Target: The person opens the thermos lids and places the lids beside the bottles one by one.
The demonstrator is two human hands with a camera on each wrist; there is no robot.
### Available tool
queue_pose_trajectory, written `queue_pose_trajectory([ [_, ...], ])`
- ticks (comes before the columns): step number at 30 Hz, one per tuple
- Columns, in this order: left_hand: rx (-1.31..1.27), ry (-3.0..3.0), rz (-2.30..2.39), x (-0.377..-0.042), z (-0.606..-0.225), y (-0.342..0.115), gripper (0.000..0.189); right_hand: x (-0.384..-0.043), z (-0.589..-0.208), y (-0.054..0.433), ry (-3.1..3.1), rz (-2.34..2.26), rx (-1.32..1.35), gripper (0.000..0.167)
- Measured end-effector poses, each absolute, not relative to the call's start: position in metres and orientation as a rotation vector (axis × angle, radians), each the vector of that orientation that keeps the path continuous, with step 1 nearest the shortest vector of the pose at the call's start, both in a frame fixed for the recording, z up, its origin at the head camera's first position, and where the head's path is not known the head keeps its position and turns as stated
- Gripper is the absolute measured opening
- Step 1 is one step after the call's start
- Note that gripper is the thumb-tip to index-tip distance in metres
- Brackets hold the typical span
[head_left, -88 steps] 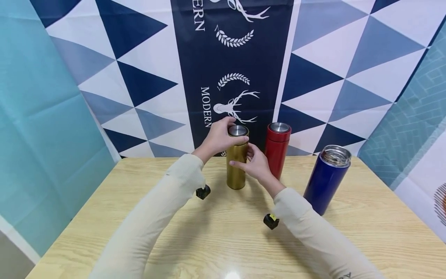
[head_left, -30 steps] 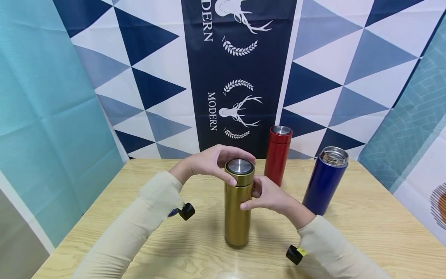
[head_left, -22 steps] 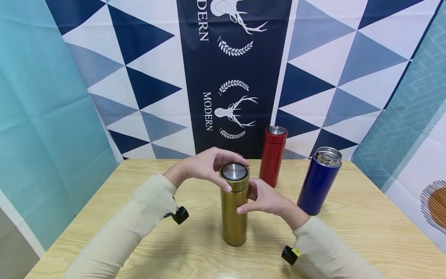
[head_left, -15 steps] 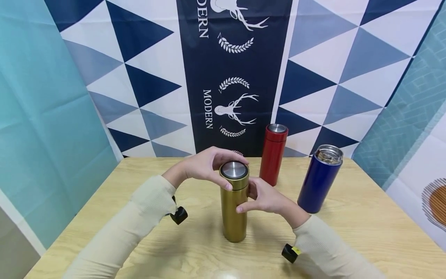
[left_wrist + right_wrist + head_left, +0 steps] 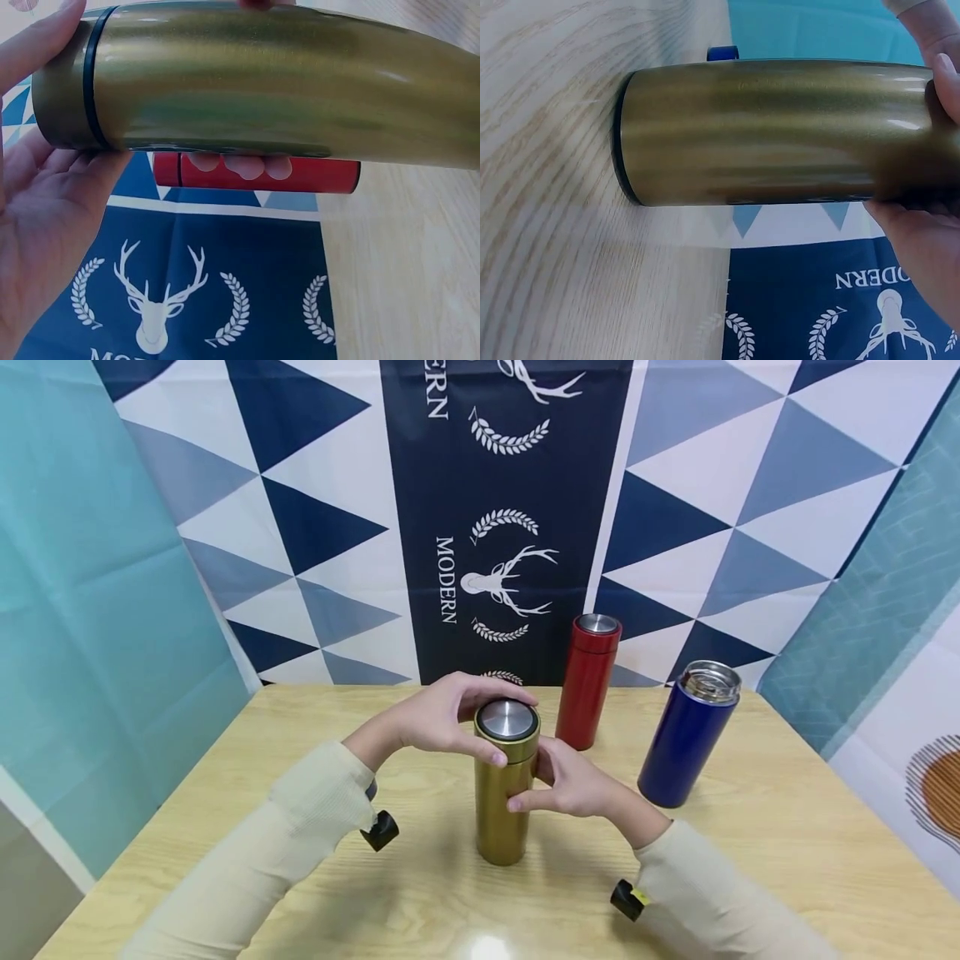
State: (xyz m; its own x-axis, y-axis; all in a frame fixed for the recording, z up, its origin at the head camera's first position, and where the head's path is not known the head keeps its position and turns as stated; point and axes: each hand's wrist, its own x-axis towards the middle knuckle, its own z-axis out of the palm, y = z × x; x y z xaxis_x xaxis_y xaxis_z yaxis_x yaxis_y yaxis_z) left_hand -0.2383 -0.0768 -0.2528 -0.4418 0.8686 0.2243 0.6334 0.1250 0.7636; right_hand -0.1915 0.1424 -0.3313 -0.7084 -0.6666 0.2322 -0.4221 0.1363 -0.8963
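A gold thermos bottle (image 5: 504,806) with a steel-topped lid (image 5: 507,720) is upright at the middle of the table, its lid on. My left hand (image 5: 442,717) grips the lid from the left, thumb in front and fingers round the back. Lower down, my right hand (image 5: 577,781) holds the upper body from the right, its thumb across the front. In the left wrist view, the right hand's fingertips (image 5: 244,166) show past the far side of the gold bottle. The right wrist view shows the dark base rim (image 5: 622,139) at the tabletop.
Behind stands a red thermos bottle (image 5: 588,689) with its lid on. To the right is a blue thermos bottle (image 5: 686,743), its steel mouth uncovered. A small blue round piece (image 5: 722,52) lies left of the gold bottle. Patterned cloth (image 5: 510,485) hangs behind the wooden table (image 5: 420,910).
Both hands have brought the gold bottle from the back of the table toward the front. Over the last second the grip looks nearly the same; the head view has tilted slightly.
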Motion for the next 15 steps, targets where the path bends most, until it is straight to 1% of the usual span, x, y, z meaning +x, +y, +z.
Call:
queue_pose_trajectory([
  [15,1.407,2.121,1.256,-0.2348,-0.2515,-0.0773,0.065,-0.1885,-0.3296,0.1403,2.259,-1.591,-1.023,0.066],
])
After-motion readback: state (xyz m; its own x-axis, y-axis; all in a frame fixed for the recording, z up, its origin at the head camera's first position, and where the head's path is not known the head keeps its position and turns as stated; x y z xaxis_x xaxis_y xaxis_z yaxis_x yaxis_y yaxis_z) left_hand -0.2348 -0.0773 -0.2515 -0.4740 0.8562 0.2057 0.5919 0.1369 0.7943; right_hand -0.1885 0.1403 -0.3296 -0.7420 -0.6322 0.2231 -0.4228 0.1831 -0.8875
